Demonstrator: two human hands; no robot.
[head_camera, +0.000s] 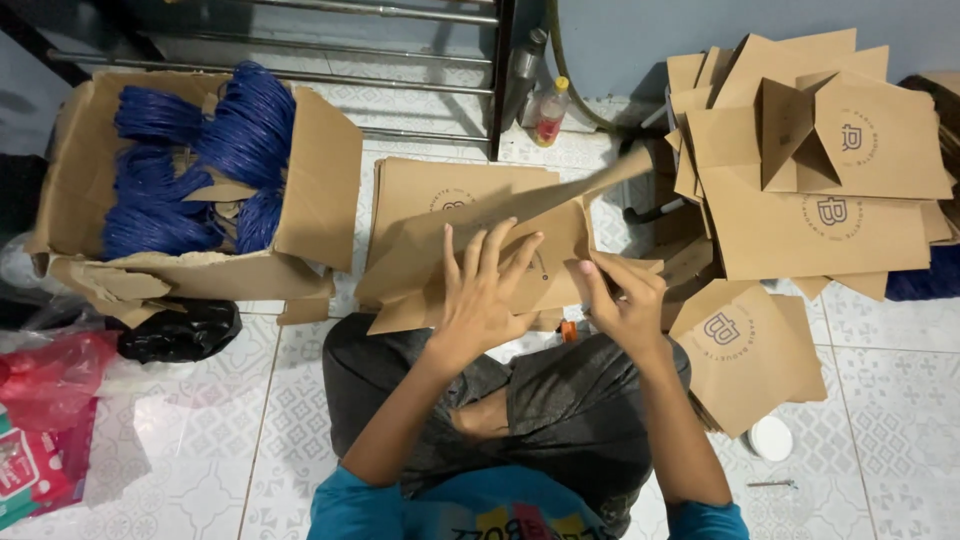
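Note:
I sit on a tiled floor with a flat brown paper bag (450, 250) across my knees. My left hand (485, 290) lies flat on the bag with fingers spread, pressing it down. My right hand (625, 300) pinches the bag's right edge, fingers closed on the paper fold. Under the bag lies a small stack of similar flat bags (420, 190). A big heap of folded brown bags (810, 170) rises at the right, and more bags (750, 350) rest beside my right knee.
A torn cardboard box (320, 190) at the left holds bundles of blue cord handles (240, 140). Black and red plastic bags (60, 370) lie at the lower left. A small bottle (550, 110) stands by the wall, a white lid (770, 438) on the floor at right.

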